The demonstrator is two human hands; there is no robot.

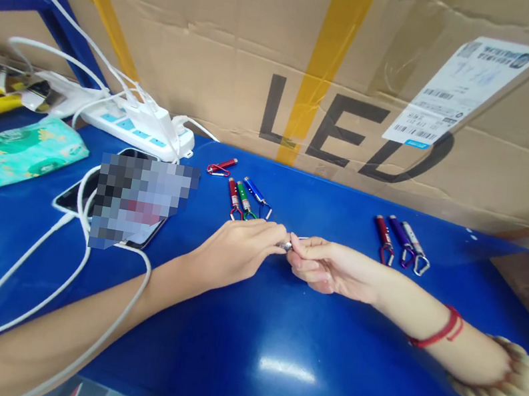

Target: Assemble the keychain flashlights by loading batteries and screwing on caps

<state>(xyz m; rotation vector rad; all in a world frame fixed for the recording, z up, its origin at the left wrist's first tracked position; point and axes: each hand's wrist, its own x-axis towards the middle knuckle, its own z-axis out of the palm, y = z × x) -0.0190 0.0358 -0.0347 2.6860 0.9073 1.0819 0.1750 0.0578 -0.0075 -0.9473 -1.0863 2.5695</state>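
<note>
Reading clock positions from where the two hands meet, a soft green-and-white packet (19, 150) lies at 9 o'clock, with a white power strip (141, 130) toward 10. A white cable (148, 271) loops across the left forearm at 8 o'clock, so keeping that arm quiet seems wise, lest it snag or tug.

Closer in at 10 o'clock lie slim clip-ended tubes on the blue table (271, 341): a lone red one (228, 163), then a red tube (233, 194), a green tube (244, 198) and a blue tube (254, 189) side by side.

The left hand (242, 252), knuckles up, pinches a small silvery piece (285, 245) between thumb and curled fingers. That piece sits at the dial's centre, mostly hidden by fingertips. The right hand (324, 263) grips it from the 3 o'clock side, thumb pressed to fingers. Good handling probably means holding both ends in line, bracing one hand while the other works gently, and staying low over the table in case it slips.

Farther out at 3 o'clock rest red (381, 232), purple (399, 234) and silver (414, 238) tubes, safely apart from the fingers.
</note>
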